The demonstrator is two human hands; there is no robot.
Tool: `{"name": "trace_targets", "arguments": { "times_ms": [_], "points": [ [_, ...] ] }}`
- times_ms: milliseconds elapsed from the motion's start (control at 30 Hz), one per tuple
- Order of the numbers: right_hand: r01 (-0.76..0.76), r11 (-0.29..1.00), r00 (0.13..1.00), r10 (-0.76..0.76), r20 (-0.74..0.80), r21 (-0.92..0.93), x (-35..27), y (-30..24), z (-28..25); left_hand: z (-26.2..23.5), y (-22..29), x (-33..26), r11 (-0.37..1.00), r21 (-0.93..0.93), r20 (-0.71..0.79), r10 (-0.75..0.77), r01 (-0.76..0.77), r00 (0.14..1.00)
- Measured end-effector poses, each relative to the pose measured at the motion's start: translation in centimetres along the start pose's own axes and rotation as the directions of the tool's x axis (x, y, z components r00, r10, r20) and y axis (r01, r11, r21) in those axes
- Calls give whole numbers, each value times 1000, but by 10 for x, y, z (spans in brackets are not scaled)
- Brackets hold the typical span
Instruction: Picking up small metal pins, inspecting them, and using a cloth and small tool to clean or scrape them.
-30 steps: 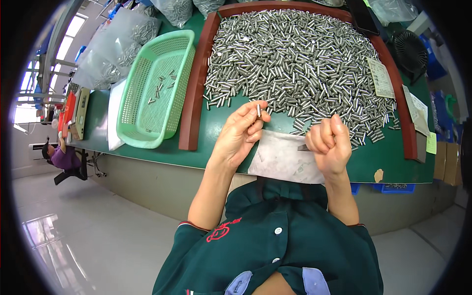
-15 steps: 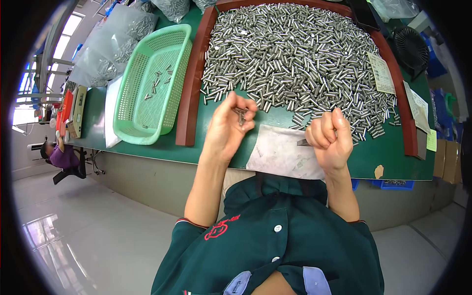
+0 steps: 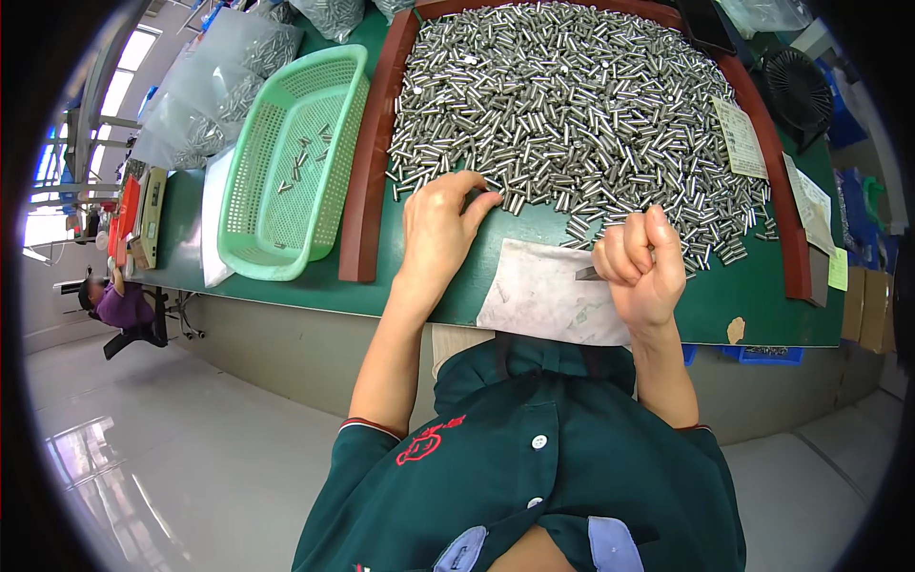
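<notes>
Many pins [image 3: 562, 105] lie just beyond the half-curled left grip [image 3: 437, 219], hold unclear; right grip [image 3: 644, 267] clenches 1 dark tool [image 3: 586, 274].

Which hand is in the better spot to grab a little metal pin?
Probably the left hand: its fingers reach the near edge of the metal pins, thumb spread apart. The right hand is curled around a dark flat piece, so it looks less free.

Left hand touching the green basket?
Apart. The head view shows the left hand right of the green basket, with the dark red rail and bare green tabletop between them.
</notes>
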State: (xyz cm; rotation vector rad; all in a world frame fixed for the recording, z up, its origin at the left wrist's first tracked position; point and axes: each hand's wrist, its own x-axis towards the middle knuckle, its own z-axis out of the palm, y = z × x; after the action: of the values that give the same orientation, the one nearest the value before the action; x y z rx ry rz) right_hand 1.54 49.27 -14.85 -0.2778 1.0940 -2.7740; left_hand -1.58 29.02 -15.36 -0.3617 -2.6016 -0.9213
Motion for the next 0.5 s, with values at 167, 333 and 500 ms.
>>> {"name": "trace_targets", "arguments": {
  "times_ms": [167, 333, 500],
  "points": [
    [13, 1000, 1000, -13, -6, -4, -1, 0, 0, -3, 3, -3, 983, 119, 63, -146, 138, 987],
    [10, 1000, 1000, -10, -8, -11, 0, -1, 1, -6, 0, -6, 956, 191, 20, -231, 223, 973],
    [-4, 1000, 1000, 4, -5, -30, 0, -1, 2, -5, -3, -6, 951, 179, 13, -260, 254, 965]
  ]
}}
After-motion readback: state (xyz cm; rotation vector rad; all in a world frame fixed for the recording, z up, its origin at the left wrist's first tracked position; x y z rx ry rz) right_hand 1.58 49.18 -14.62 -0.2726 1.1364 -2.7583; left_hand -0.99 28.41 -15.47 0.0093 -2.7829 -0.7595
